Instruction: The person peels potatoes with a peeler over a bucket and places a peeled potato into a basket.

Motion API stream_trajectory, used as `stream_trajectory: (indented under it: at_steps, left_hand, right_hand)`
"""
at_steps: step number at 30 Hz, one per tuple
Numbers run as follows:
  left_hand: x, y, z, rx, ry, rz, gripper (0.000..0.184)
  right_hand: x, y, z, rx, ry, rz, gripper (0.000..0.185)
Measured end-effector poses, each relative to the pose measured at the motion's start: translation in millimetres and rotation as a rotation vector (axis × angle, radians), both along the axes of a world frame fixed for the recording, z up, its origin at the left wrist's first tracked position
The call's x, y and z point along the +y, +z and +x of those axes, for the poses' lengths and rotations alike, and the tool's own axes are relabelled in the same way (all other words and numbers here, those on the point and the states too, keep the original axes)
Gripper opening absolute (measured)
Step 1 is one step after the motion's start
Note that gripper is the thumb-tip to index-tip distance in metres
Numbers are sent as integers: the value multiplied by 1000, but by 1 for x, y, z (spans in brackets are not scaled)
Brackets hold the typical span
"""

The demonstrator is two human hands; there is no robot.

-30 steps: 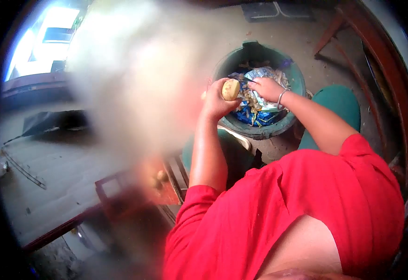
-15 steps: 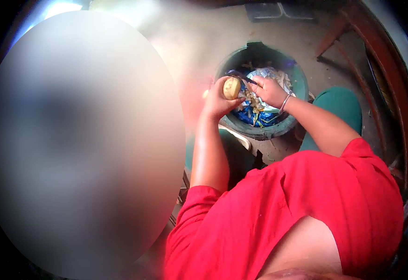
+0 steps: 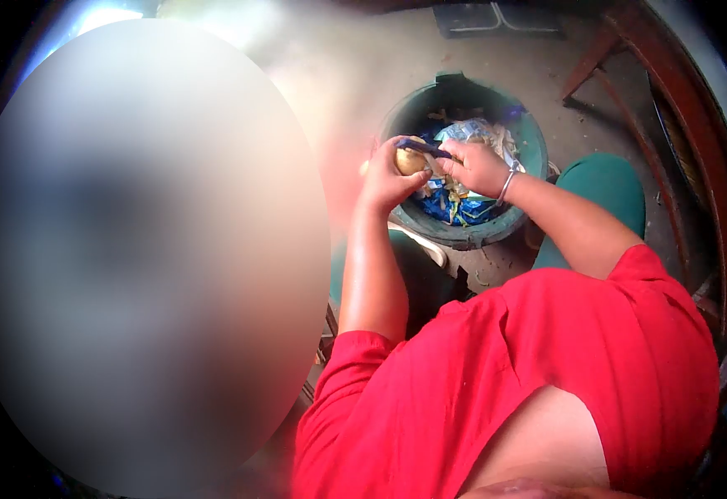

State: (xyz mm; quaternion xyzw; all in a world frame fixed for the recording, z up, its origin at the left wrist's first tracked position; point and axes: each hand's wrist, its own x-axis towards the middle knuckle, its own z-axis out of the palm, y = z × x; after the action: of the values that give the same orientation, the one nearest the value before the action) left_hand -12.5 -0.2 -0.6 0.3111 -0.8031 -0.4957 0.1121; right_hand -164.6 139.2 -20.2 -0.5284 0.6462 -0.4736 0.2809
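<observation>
Over a green bin (image 3: 535, 158), my left hand (image 3: 385, 185) is wrapped round a pale yellow, partly peeled potato (image 3: 411, 164). My right hand (image 3: 480, 170), with a bangle at the wrist, grips a dark peeler (image 3: 423, 149). The peeler lies across the top of the potato, touching it. A thin strip of peel (image 3: 431, 165) shows between the potato and the right fingers. Inside the bin are peelings (image 3: 453, 193), blue plastic (image 3: 442, 208) and crumpled white-and-blue wrapping (image 3: 471, 130).
My knee in green cloth (image 3: 600, 195) is just right of the bin. Wooden furniture (image 3: 671, 75) stands along the right side. A dark tray-like object (image 3: 496, 21) lies on the floor at the top. A large blurred patch hides the left side.
The peeler has moved from beside the potato's upper right onto its top. The potato has turned slightly in the left hand, and the right hand has shifted a little left.
</observation>
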Motion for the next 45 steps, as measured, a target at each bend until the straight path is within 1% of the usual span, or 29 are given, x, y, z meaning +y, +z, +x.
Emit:
stream_trajectory:
  at_steps: [1, 2, 3, 6, 8, 9, 11, 15, 17, 19, 20, 21, 22, 24, 26, 27, 29, 30, 31, 32, 33, 34, 35, 36, 37, 41, 43, 44, 45]
  left_hand:
    - [2, 4, -1, 78, 15, 102, 64]
    - [2, 3, -2, 78, 15, 101, 64]
    - [1, 1, -2, 79, 13, 89, 64]
    - [1, 2, -1, 128, -6, 46, 64]
    - [5, 11, -1, 21, 32, 70, 63]
    - [3, 8, -1, 21, 32, 70, 63]
    - [-1, -2, -1, -32, 62, -37, 60]
    - [-4, -9, 2, 2, 58, -46, 60]
    - [-4, -9, 2, -19, 26, -48, 57]
    - [-3, -3, 0, -11, -1, -18, 56]
    - [-3, 0, -1, -2, -25, 12, 56]
    - [-5, -4, 0, -96, -1, -76, 53]
    - [-6, -8, 1, -96, -2, -76, 53]
    - [-7, -10, 1, -58, -13, -85, 53]
    - [-6, -6, 1, -98, -14, -86, 54]
    - [-6, -3, 0, -136, -16, -88, 56]
    - [-3, 0, 0, -83, -47, -131, 56]
    - [-1, 3, 0, -30, -78, -174, 57]
    - [1, 5, 0, -30, -81, -176, 57]
    - [4, 7, 0, -11, -66, -75, 60]
    - [4, 9, -2, 12, -48, 25, 63]
    - [4, 11, -2, 18, -43, 28, 63]
    - [4, 12, -1, 14, -28, 0, 64]
    - [4, 11, 1, 8, -12, -28, 65]
    - [-1, 4, 2, -20, -27, -145, 68]
    - [-4, -8, 5, -3, -33, -218, 72]
    - [-2, -5, 4, -2, -17, -180, 73]
    - [-2, -4, 4, -3, -2, -140, 73]
    - [-3, -6, 5, -4, -1, -139, 73]
  right_hand:
    - [2, 6, 2, 73, 33, 13, 28]
    - [4, 10, 2, 145, 65, 27, 28]
    - [5, 11, 2, 162, 124, 12, 28]
    - [4, 12, 5, 234, 152, 29, 28]
    - [4, 14, 6, 251, 131, 19, 29]
    - [3, 17, 5, 254, 104, 15, 29]
    - [3, 18, 6, 256, 75, 11, 29]
    - [2, 17, 7, 255, 35, -5, 28]
    - [2, 15, 6, 256, 26, -11, 28]
    - [0, 12, 2, 221, -12, 74, 29]
    - [0, 12, -1, 220, -12, 74, 29]
    - [-1, 12, -6, 170, 3, 97, 29]
    - [-1, 12, -8, 119, 18, 120, 29]
    - [-1, 11, -7, 111, 9, 123, 29]
    - [-3, 6, -7, 75, 19, 77, 30]
    - [-6, -5, -9, 74, 19, 77, 30]
    - [-13, -34, -13, -112, -46, 75, 35]
    - [-11, -21, -19, -108, -83, 304, 41]
    - [-13, -33, -25, -57, -44, 444, 43]
    - [-15, -43, -31, -5, -5, 583, 46]
    - [-13, -39, -28, -8, -20, 544, 47]
    - [-10, -34, -21, -9, -29, 511, 48]
    - [-8, -30, -18, -48, -35, 456, 46]
    - [-9, -29, -18, -42, -25, 459, 46]
    - [-9, -29, -17, -65, -44, 409, 44]
    - [-11, -22, -13, -139, -99, 296, 37]
    - [-9, -13, -7, -179, -106, 207, 31]
    - [-9, -12, -4, -179, -103, 206, 31]
    - [-10, -9, -1, -118, -82, 81, 30]
